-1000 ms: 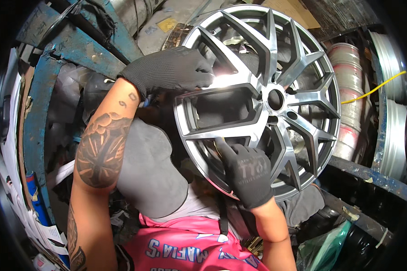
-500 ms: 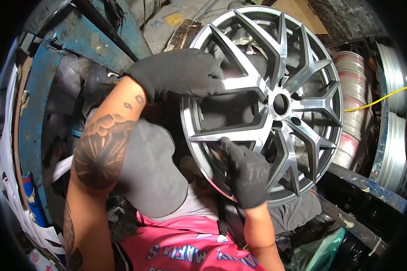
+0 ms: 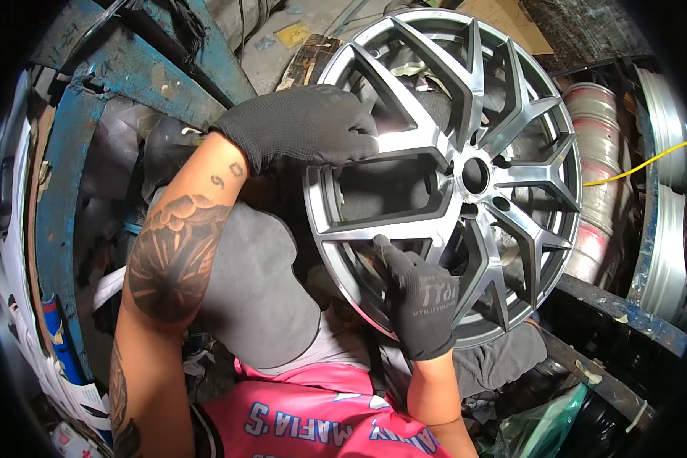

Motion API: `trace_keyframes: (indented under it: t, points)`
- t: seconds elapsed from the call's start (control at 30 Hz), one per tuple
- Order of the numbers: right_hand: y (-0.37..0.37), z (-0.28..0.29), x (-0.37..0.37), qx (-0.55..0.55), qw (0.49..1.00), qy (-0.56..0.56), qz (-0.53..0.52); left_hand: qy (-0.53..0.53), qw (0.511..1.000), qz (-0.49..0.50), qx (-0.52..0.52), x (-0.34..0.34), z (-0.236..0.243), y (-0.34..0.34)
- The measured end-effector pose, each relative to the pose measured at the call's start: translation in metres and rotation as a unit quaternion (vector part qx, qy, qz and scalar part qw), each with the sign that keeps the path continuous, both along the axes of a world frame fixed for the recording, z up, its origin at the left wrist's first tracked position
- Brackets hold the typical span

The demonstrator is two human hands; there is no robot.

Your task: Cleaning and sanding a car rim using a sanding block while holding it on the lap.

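Cluttered workspace: blue frame [image 3: 149,80] up and left of the left grip [image 3: 313,126], yellow cord [image 3: 645,165] far right of both grips. Alloy wheel [image 3: 504,177] tilted, right of the left grip and above the right grip [image 3: 424,305]. Left grip: gloved, fingers curled against upper spoke [image 3: 411,142]; could not tell if clamped. Right grip: gloved, one digit extended to lower spoke [image 3: 397,229], others partly hidden; closure unclear. Grey cloth [image 3: 504,357] below right of it.

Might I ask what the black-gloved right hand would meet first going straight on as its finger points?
Probably the polished silver metal wheel spoke just beyond the right hand, possibly touching it.
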State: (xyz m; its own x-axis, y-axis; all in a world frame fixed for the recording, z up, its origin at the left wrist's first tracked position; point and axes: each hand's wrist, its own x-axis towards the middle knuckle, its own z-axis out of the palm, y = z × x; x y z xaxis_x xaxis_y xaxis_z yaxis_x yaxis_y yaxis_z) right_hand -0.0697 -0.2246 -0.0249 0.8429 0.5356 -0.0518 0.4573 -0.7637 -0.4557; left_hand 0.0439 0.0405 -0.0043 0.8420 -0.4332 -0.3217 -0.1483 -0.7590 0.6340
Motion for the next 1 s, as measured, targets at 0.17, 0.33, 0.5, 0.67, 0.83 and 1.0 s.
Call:
trace_keyframes:
  t: [0.17, 0.33, 0.5, 0.67, 0.83, 1.0]
  points:
    - [-0.004, 0.005, -0.001, -0.018, 1.0, 0.009, -0.007, -0.105, 0.993, -0.031, -0.034, 0.003, -0.018, 0.005]
    - [-0.004, 0.011, -0.002, 0.066, 0.998, 0.016, -0.005, -0.128, 0.991, -0.03, -0.026, -0.003, -0.017, 0.002]
    - [0.0, 0.03, -0.018, 0.013, 0.999, -0.034, -0.013, -0.108, 0.993, 0.002, -0.039, 0.003, -0.01, -0.003]
    - [0.004, 0.014, -0.013, -0.076, 0.996, -0.04, -0.003, -0.099, 0.995, 0.005, 0.013, 0.016, -0.027, -0.004]
    - [0.006, 0.008, -0.005, -0.034, 0.999, -0.022, 0.034, -0.296, 0.94, -0.17, 0.029, 0.021, -0.037, 0.014]
    - [0.006, 0.015, -0.008, -0.025, 0.998, -0.045, 0.033, -0.006, 0.999, 0.042, -0.004, 0.01, 0.007, -0.017]
